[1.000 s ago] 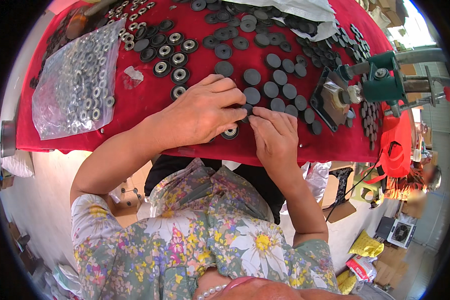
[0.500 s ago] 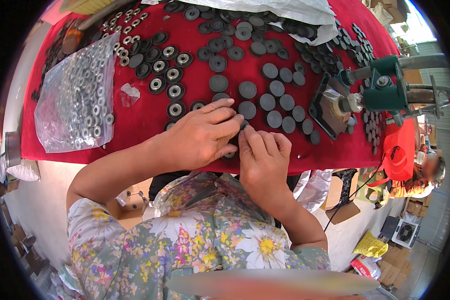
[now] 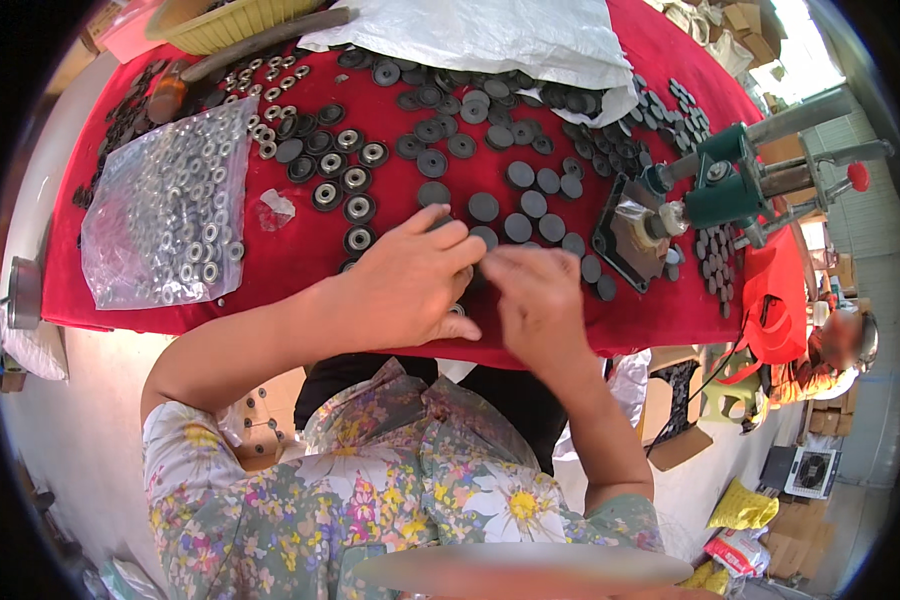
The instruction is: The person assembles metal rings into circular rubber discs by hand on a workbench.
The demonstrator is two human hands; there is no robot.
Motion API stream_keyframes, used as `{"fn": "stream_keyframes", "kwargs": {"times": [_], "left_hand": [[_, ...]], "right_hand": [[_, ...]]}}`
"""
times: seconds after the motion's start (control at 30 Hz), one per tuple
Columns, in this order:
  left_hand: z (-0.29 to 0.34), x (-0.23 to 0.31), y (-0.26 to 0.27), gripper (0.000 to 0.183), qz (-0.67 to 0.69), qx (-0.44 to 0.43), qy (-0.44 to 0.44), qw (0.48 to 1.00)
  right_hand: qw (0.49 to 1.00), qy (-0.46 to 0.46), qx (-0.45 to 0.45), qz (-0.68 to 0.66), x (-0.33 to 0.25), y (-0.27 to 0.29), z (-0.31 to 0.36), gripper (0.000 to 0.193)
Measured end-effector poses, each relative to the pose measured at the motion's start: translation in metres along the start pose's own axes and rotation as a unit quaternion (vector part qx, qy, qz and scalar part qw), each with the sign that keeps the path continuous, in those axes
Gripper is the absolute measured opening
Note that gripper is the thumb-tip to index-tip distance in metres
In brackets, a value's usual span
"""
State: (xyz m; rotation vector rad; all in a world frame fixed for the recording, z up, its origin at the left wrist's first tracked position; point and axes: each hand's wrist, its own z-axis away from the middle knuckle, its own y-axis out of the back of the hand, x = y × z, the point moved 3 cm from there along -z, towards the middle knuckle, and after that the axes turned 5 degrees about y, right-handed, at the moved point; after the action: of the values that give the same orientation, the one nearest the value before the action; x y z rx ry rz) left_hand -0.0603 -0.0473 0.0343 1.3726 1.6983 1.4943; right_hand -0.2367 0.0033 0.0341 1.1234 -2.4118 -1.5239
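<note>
My left hand (image 3: 407, 280) is low over the near edge of the red-covered table, its fingers loosely bent and its thumb spread away from them. A metal-centred ring (image 3: 457, 310) shows partly in the gap beside that thumb. Close on its right, my right hand (image 3: 545, 300) is smeared by motion, fingers bent toward the left fingertips; anything in it cannot be made out. Just beyond the hands lie flat dark discs (image 3: 483, 207). Left of them stands a column of black rings with shiny bearings (image 3: 359, 208), partly covered by my left hand.
A clear plastic bag of metal bearings (image 3: 165, 215) lies at the left. Loose bearings (image 3: 273, 90) and a hammer (image 3: 170, 92) are behind it. At the right a green metal press (image 3: 725, 170) reaches over a dark plate (image 3: 620, 240). A white sack (image 3: 490, 40) covers the back.
My right hand has moved slightly right, away from the left fingertips, and is now blurred. My left thumb has spread from the fingers. The whole view has shifted a little.
</note>
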Motion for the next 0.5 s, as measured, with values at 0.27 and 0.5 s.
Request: {"fn": "stream_keyframes", "kwargs": {"times": [0.27, 0.5], "left_hand": [[-0.003, -0.027, -0.001, 0.023, 0.104, 0.209, 0.052, 0.971], [0.004, -0.033, -0.005, 0.019, 0.131, 0.229, 0.04, 0.964]], "right_hand": [[0.997, -0.041, 0.061, 0.014, 0.112, -0.016, -0.123, 0.021], [0.977, -0.065, -0.056, 0.193, 0.16, -0.051, -0.168, 0.026]]}}
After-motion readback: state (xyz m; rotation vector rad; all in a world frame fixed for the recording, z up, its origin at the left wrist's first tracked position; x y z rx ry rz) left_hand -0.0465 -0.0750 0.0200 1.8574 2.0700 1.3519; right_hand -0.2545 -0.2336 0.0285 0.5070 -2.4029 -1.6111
